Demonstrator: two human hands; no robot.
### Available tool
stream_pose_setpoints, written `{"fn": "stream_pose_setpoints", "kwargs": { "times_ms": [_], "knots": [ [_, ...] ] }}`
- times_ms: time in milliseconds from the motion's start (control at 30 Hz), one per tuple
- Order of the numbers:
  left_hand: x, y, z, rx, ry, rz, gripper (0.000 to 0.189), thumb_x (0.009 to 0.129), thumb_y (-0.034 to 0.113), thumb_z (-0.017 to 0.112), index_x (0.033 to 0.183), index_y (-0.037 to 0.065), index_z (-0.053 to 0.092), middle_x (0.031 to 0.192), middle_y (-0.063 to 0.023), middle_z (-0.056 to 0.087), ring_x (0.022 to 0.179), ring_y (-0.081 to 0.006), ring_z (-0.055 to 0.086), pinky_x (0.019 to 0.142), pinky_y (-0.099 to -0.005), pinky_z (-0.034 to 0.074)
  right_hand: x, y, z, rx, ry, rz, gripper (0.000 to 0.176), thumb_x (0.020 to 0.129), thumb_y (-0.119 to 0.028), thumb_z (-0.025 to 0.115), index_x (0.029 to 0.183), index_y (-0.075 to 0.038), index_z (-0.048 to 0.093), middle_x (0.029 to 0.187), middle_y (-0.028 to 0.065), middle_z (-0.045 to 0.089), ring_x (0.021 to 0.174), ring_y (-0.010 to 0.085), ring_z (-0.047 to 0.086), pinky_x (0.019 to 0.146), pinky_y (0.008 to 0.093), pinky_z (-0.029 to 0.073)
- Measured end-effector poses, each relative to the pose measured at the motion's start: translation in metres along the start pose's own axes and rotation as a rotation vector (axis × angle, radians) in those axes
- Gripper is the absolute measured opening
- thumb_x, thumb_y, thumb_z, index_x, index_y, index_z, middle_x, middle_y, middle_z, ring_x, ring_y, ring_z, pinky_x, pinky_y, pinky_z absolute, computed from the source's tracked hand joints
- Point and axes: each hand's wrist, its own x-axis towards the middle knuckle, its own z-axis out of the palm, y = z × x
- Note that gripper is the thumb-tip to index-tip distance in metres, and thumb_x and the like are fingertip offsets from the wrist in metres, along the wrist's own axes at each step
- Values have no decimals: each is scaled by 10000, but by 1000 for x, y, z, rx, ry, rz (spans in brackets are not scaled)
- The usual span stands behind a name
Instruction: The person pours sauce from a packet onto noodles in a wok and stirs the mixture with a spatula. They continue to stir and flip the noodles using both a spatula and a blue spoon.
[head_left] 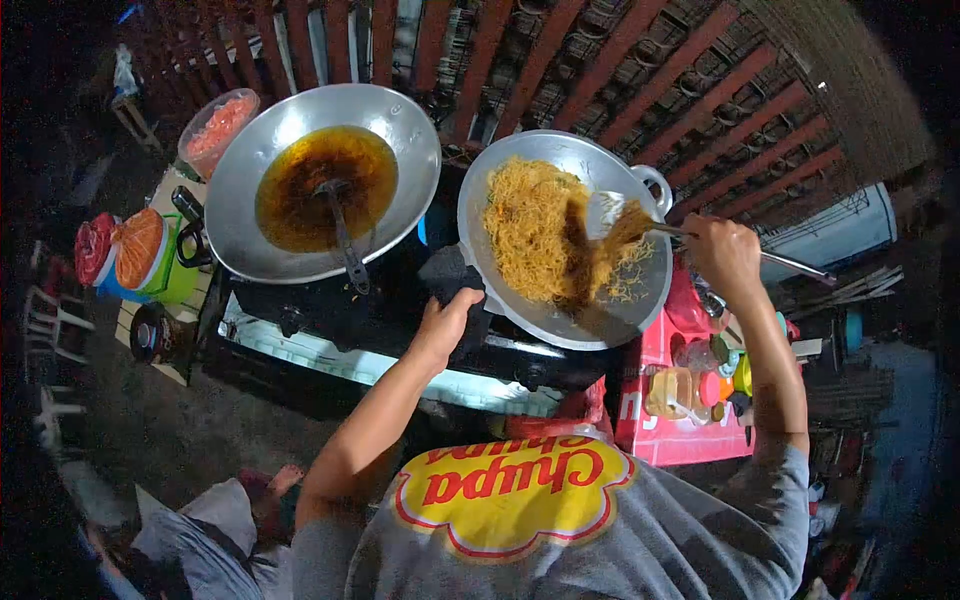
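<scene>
My right hand [724,258] is closed around the long handle of a metal spatula [795,268]. The spatula's blade is among thin golden noodles [528,232] in the right-hand wok [652,280], and some noodles are heaped against it. A dark patch colours part of the noodles. My left hand [447,325] grips a dark folded cloth [447,268] at the near left edge of that wok; the wok's handle there is hidden. To the left, a larger wok [232,190] holds brown oil [322,185], with a slotted metal ladle [345,238] resting in it.
Both woks sit on a black stove [375,325]. A tub of orange-pink food [222,128], bagged containers [140,250] and a dark jar [155,333] stand left. Several jars [670,390] sit on a pink-covered table [690,450] at right. Red slats [480,70] rise behind.
</scene>
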Motion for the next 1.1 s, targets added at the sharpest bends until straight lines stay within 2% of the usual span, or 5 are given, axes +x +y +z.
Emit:
{"fn": "stream_pose_setpoints", "kwargs": {
  "times_ms": [200,433,767,967,1100],
  "knots": [
    [33,-37,-3,116,33,144,393,791,284,528,1059,-2,505,1045,-110,538,974,-213,501,840,-311,369,19,7,76,-9,-247,-23,115,728,-202,504,767,-151,600,718,122,607,677,295,606,542,396,480],
    [23,-23,2,186,70,106,411,812,255,518,1095,-37,460,1082,-119,508,978,-212,476,865,-319,351,21,-61,141,847,-91,197,189,727,-225,615,852,-83,605,697,116,603,652,258,593,582,342,442],
    [13,-12,5,150,100,69,646,750,338,554,1108,-163,360,1113,-192,480,1038,-258,451,903,-307,326,-13,-8,65,563,-33,201,155,707,-258,603,820,-152,613,702,154,592,685,322,583,591,403,451],
    [15,-16,5,192,110,78,620,749,319,550,1110,-152,370,1096,-188,489,1018,-261,465,882,-312,347,-12,0,31,269,50,54,98,718,-204,566,767,-122,587,680,98,593,649,286,582,550,392,444],
    [20,-21,6,132,158,206,334,753,214,523,985,-26,537,969,-123,576,919,-235,536,794,-321,397,3,20,25,140,117,7,114,724,-235,535,734,-136,591,652,110,592,585,274,590,496,373,456]
  ]
}}
